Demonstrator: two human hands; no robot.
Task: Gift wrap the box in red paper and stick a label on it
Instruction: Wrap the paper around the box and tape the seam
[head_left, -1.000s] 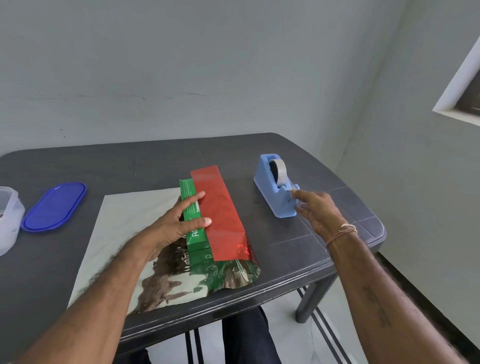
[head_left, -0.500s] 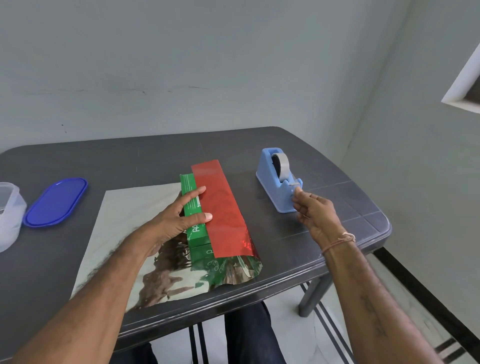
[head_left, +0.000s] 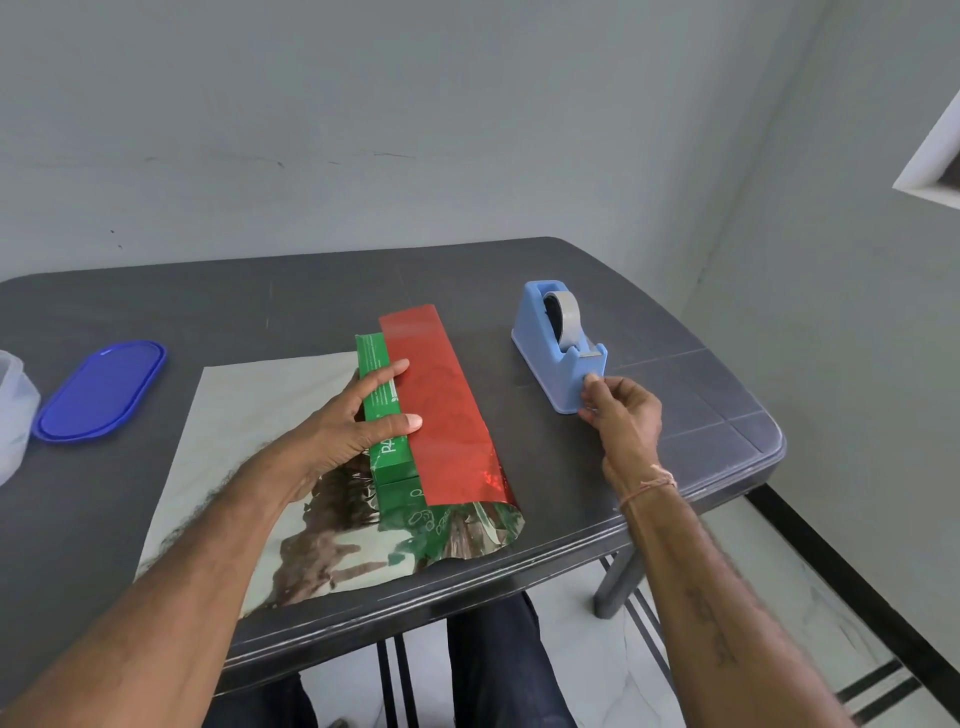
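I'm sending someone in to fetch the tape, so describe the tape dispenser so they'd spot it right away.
On the dark table, look toward its right side, right of the green box half covered in red paper. The tape dispenser is the only light blue, chunky plastic thing there, holding a grey roll.

Plain home rm: bare grey walls (head_left: 467, 130), dark plastic table (head_left: 701, 415), tiled floor (head_left: 779, 597).
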